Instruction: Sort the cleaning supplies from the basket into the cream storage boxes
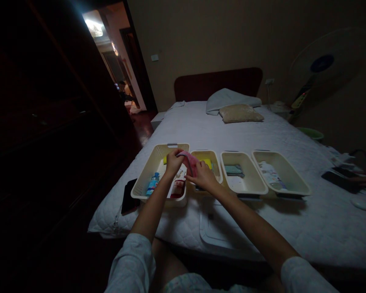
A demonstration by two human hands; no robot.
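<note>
a: head view, dim room. both hands are up over the baskets on the bed (293,228). what are they on?

b: a pink cloth (189,161). the left hand (173,161) pinches its upper end, fingers closed on the fabric, and the right hand (202,176) grips the lower end, fingers curled around it. the cloth stretches between them.

a: where is that, exactly?

b: in the air, above the gap between the big perforated basket (146,173) and the second basket (216,162), not resting on either.

a: what's in the big one?

b: a small bottle with a blue label (153,184) and a dark red item (178,189), plus some pale bits i cannot make out. the second basket shows something yellow (205,162).

a: and the others?

b: the third basket (256,181) holds a folded teal cloth (233,169); the fourth basket (295,179) has a pale printed packet (270,175). all four sit in a row, touching or just beside one another.

a: anything else near?

b: a dark phone (128,197) lies just left of the big basket, a flat white lid (219,234) lies near the bed's edge below the hands, and two pillows (236,106) sit far off at the headboard.
</note>
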